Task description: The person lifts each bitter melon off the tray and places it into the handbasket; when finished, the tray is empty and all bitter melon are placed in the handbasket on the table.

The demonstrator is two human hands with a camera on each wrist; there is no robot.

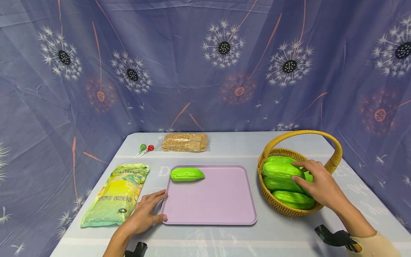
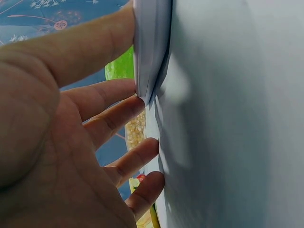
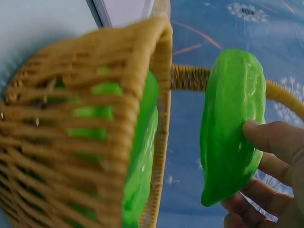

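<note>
Gripping a green gourd (image 1: 282,170) over the wicker basket (image 1: 334,157), right hand (image 1: 318,185) fingers curled; left hand (image 1: 146,212) fingers straight against lilac tray (image 1: 224,214) left of basket.

The pale counter (image 1: 276,232) is being occupied by a lilac tray (image 1: 208,203) touching the left fingers (image 1: 157,196), a yellow-green bag (image 1: 115,194) just beside them, and a wicker basket (image 1: 289,208) under the right fingers (image 1: 300,173); lollipops (image 1: 145,149) and a grain packet (image 1: 185,142) are lying beyond.
</note>
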